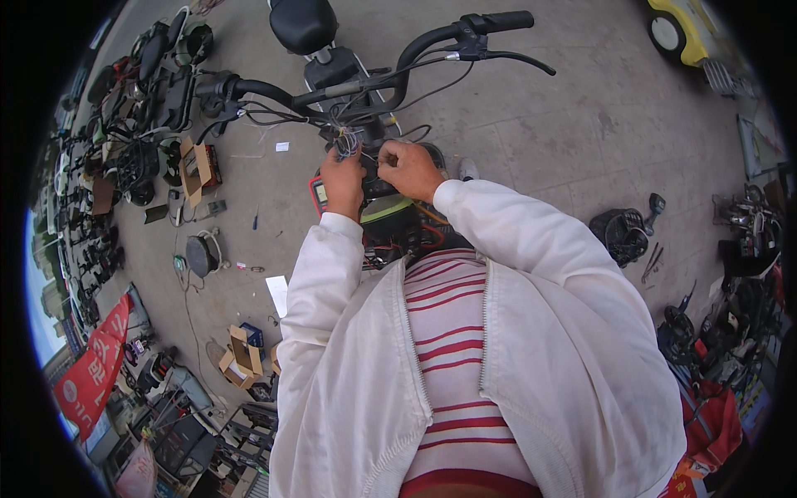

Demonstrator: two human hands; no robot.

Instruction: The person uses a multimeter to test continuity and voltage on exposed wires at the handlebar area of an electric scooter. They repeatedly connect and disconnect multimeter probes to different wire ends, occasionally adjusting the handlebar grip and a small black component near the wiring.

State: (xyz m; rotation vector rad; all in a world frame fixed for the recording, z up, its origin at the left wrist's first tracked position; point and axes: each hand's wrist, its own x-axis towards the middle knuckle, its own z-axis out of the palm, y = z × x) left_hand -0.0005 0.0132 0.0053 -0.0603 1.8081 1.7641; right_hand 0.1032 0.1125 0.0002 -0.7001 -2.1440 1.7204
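Note:
An electric bike with a black handlebar stands in front of me. My left hand is closed at a bundle of thin grey wires below the middle of the bar. Close on its right, my right hand has thumb and forefinger pinched together. Whatever sits between those fingertips is too small to make out. Beside my left wrist a red-edged multimeter is partly covered. Under my hands is a round part with a yellow-green rim, with loose wires around it. The bike's black seat is beyond the bar.
Opened cardboard boxes and a small round stool are on the left floor. Many parked bikes line the far left. To the right lie a black bag and a power drill. A yellow vehicle stands far right.

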